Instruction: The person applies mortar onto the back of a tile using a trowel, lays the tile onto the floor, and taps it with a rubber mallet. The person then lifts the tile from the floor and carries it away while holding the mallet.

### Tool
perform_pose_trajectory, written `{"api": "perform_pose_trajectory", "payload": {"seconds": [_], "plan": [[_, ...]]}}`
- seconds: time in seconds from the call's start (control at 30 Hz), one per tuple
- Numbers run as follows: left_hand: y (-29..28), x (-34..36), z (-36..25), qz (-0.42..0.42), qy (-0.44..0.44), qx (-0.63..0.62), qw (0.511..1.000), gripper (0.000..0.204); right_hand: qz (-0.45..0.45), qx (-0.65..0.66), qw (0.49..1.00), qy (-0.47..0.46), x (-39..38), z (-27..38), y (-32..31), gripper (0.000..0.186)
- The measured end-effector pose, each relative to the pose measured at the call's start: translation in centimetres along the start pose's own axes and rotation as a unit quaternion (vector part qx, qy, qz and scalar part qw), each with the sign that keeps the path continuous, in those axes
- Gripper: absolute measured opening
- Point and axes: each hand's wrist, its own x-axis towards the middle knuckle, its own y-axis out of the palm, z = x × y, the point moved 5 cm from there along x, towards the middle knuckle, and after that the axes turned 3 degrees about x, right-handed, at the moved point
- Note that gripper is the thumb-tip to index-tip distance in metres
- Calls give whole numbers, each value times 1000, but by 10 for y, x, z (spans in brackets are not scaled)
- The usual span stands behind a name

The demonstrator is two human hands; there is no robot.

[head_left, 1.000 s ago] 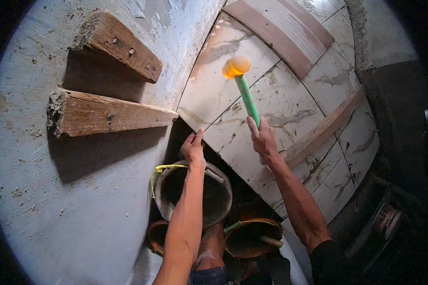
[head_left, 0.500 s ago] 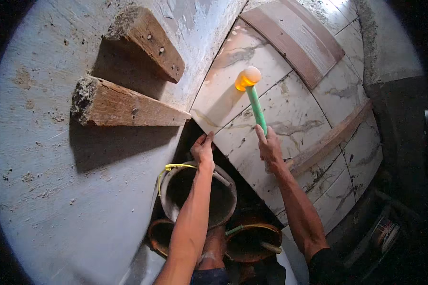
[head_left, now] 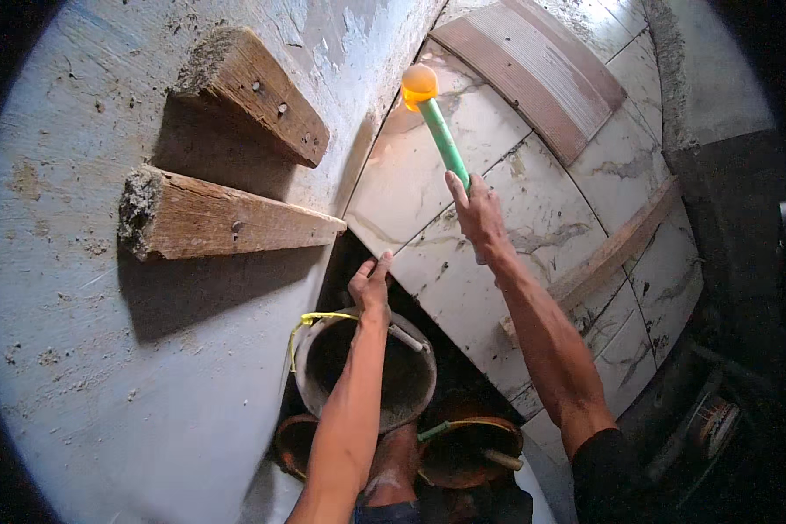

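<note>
Head view shows the right hand (head_left: 480,218) wrapped around the green handle (head_left: 445,144) of a mallet (head_left: 434,120), its orange head (head_left: 419,85) held above the pale veined tile (head_left: 409,179) beside the wall (head_left: 192,393). The left hand (head_left: 372,284) is at that tile's near edge, close to the joint with the next tile (head_left: 454,266), thumb extended and fingers curled, though whether it actually grips the edge cannot be told. Just below that hand stands a round bucket (head_left: 430,375) with a yellow handle (head_left: 323,315), two wooden pieces (head_left: 236,218) jut from the wall, and a wooden strip (head_left: 620,253) lies across the tiles to the right.
</note>
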Motion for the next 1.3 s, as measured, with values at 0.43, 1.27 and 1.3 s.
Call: {"api": "perform_pose_trajectory", "payload": {"seconds": [0.43,1.27,1.3], "plan": [[-1,-3,-3,-53,35,41,997,37,-32,-5,999,-14,7,6,3,52],[0,1,5,-66,84,4,994,30,7,193,980,53,24,0,-11,43],[1,-1,5,-53,82,-22,995,32,-12,163,986,29,26,1,-14,46]]}}
